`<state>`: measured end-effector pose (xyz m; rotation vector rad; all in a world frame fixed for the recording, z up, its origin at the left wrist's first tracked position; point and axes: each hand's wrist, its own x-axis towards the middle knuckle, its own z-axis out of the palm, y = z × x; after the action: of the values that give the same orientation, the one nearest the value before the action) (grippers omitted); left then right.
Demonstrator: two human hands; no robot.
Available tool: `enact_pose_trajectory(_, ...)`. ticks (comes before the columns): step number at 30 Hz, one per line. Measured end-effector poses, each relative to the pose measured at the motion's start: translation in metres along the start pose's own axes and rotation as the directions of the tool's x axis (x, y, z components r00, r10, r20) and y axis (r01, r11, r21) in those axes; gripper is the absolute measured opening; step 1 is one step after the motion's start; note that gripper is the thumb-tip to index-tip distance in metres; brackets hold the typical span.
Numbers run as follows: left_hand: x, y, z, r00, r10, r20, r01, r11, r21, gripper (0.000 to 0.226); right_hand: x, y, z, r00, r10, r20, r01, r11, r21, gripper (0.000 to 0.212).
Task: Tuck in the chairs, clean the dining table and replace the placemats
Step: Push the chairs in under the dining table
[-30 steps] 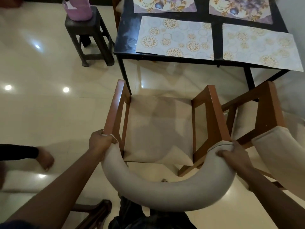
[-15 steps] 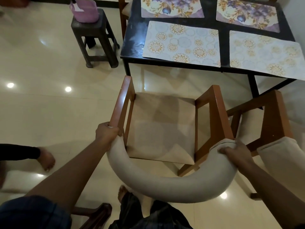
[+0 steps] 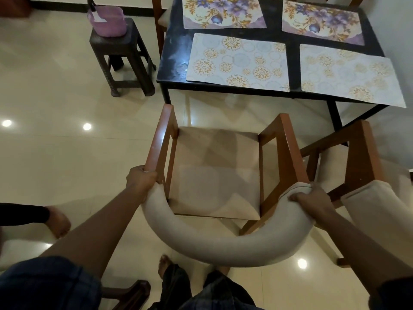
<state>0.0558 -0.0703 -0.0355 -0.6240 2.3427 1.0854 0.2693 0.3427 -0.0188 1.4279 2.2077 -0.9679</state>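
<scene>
A wooden chair [image 3: 214,173] with a beige seat and a curved padded backrest stands in front of me, facing the black dining table [image 3: 174,63]. My left hand [image 3: 140,182] grips the backrest's left end where it meets the armrest. My right hand [image 3: 312,200] grips the backrest's right end. The chair's front is a short way from the table edge. On the table lie two pale placemats [image 3: 239,61] with gold circles near me and two floral placemats [image 3: 223,12] beyond them.
A second chair [image 3: 359,157] stands close at the right, partly under the table corner. A dark stool [image 3: 125,54] with a purple basket [image 3: 107,21] stands left of the table. Another person's foot [image 3: 58,222] is on the floor at my left.
The chair has moved forward toward the table with both hands holding its backrest. I have stepped forward too, and the table shows nearer.
</scene>
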Motion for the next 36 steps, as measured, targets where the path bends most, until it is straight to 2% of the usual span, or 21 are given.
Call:
enact_pose_trajectory(3,-0.004,0.0,-0.002,1.0,-0.002,-0.005,0.003,0.999,0.042,0.039,-0.004,0.001,0.0,1.0,0.008,0.002,-0.008,0.999,0.04,0.078)
enact_pose_trajectory(7,-0.019,-0.003,-0.001,0.998,-0.014,-0.063,0.017,0.999,0.049,0.059,-0.018,0.0,0.001,0.999,-0.004,-0.051,0.007,0.997,0.072,0.087)
enact_pose_trajectory(10,-0.042,-0.014,0.007,0.996,-0.021,-0.086,0.02,1.0,-0.02,0.056,-0.036,0.006,0.005,0.997,-0.035,-0.075,0.042,0.994,0.1,0.078)
enact_pose_trajectory(13,-0.06,-0.029,0.012,0.994,-0.062,-0.089,0.052,0.992,-0.113,0.075,-0.054,0.013,0.009,0.998,0.006,-0.067,0.004,0.988,0.153,0.069)
enact_pose_trajectory(15,-0.072,-0.034,0.015,0.988,-0.085,-0.128,0.07,0.991,-0.115,0.076,-0.063,0.015,0.009,0.999,0.027,-0.033,-0.02,0.976,0.216,0.068)
enact_pose_trajectory(18,-0.085,-0.037,0.02,0.981,-0.114,-0.156,0.093,0.986,-0.139,0.072,-0.075,0.018,0.011,0.997,0.072,0.013,-0.073,0.961,0.267,0.081)
enact_pose_trajectory(21,-0.089,-0.037,0.023,0.982,-0.117,-0.149,0.096,0.986,-0.137,0.067,-0.083,0.026,0.022,0.999,0.034,-0.028,-0.026,0.966,0.258,0.111)
enact_pose_trajectory(24,-0.086,-0.038,0.023,0.985,-0.127,-0.121,0.109,0.984,-0.14,0.066,-0.086,0.026,0.023,0.997,0.001,-0.073,0.016,0.974,0.226,0.111)
enact_pose_trajectory(29,-0.083,-0.039,0.023,0.985,-0.126,-0.12,0.108,0.984,-0.143,0.073,-0.091,0.025,0.021,0.998,-0.017,-0.058,0.03,0.974,0.226,0.108)
enact_pose_trajectory(31,-0.084,-0.04,0.023,0.984,-0.102,-0.144,0.086,0.99,-0.11,0.073,-0.099,0.027,0.024,0.997,-0.041,-0.066,0.055,0.971,0.231,0.099)
enact_pose_trajectory(33,-0.092,-0.039,0.026,0.984,0.012,-0.176,-0.015,1.0,-0.015,0.071,-0.111,0.031,0.029,0.995,-0.075,-0.071,0.089,0.97,0.227,0.087)
enact_pose_trajectory(36,-0.111,-0.038,0.044,0.954,0.197,-0.227,-0.13,0.951,0.281,0.082,-0.13,0.045,0.036,0.977,-0.193,-0.085,0.208,0.953,0.221,0.066)
